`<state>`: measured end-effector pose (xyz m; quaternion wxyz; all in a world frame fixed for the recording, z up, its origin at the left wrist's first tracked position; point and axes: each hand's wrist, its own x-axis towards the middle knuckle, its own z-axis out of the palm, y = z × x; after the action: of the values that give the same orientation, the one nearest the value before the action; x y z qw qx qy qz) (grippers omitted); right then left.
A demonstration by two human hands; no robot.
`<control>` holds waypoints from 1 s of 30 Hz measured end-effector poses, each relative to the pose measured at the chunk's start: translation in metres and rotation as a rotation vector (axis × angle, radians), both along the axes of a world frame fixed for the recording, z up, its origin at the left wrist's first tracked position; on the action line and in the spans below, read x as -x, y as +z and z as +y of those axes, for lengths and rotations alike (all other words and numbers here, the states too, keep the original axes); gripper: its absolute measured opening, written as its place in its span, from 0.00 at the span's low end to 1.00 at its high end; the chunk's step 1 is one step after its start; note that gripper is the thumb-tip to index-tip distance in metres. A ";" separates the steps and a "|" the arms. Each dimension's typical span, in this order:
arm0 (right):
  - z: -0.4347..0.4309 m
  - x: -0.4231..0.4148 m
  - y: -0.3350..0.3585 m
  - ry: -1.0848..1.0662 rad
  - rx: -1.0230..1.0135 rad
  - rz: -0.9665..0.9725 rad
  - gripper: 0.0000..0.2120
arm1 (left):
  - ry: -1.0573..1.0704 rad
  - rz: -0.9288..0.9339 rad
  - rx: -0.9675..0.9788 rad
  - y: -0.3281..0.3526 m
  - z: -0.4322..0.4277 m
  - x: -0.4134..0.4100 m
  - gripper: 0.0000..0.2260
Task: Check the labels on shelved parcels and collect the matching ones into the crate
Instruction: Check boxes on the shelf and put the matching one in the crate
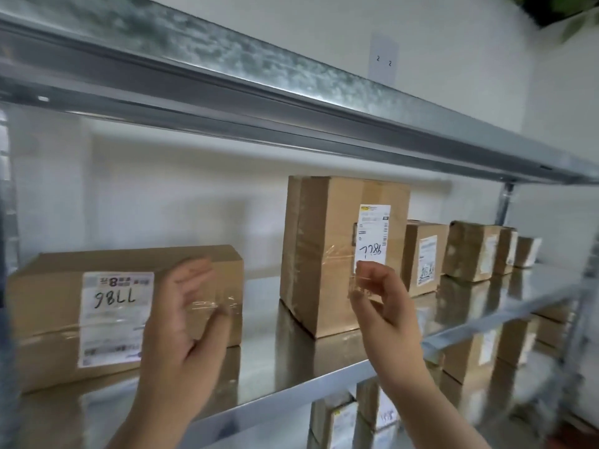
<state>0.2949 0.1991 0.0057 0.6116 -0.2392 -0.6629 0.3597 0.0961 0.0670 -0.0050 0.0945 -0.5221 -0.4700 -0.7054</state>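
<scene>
Six parcels point(324, 254) line one shelf point(269, 361); left hand point(184, 319) open, right hand point(379, 303) curled, hold unclear.

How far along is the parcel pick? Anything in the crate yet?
Done: nothing I can confirm; the crate is out of view.
In hand: the left hand is open at the wide box marked 98LL, and the right hand is raised at the tall box, just under its 7786 label. Both boxes sit on the shelf.
Left: more parcels further along and below.

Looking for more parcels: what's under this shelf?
More labelled boxes on a lower level, at right; the shelf hides whatever lies further left.
</scene>
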 end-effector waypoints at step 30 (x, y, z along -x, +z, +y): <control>0.221 -0.082 0.009 0.620 0.343 -0.150 0.15 | 0.095 -0.423 0.390 0.020 0.181 -0.130 0.19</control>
<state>0.3764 0.4205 0.0152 0.3743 -0.1518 -0.6767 0.6156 0.2259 0.2480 0.0150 -0.0750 -0.3491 -0.6300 -0.6896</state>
